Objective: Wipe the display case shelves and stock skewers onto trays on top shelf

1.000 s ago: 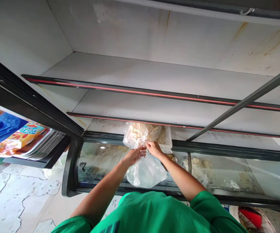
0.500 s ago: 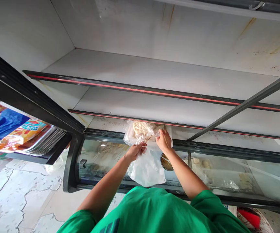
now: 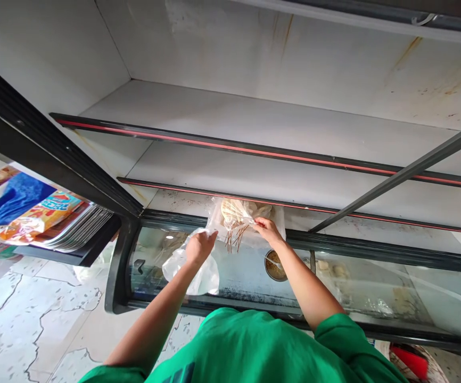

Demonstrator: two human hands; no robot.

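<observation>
My left hand [image 3: 200,248] is closed on a thin, whitish plastic bag [image 3: 198,276] that hangs below it over the glass front. To its right, my right hand [image 3: 266,230] pinches the edge of a clear plastic bag [image 3: 250,219]. Pale, flat food pieces [image 3: 232,210] show through that clear bag, though their kind is not plain. Several thin brown skewer sticks [image 3: 234,239] poke out of it towards me. The bag of food rests on the ledge at the lower shelf's front.
A round metal bowl [image 3: 275,265] with a utensil sits under the glass of the display case [image 3: 246,279]. More pale food [image 3: 332,268] lies farther right. Shelves with a red-striped edge [image 3: 222,146] rise ahead. Packets [image 3: 41,218] stand at left, beyond a dark frame.
My left hand has let go of the sticks and moved left and towards me, pulling the whitish bag along. My right hand has shifted slightly left and stays on the clear bag.
</observation>
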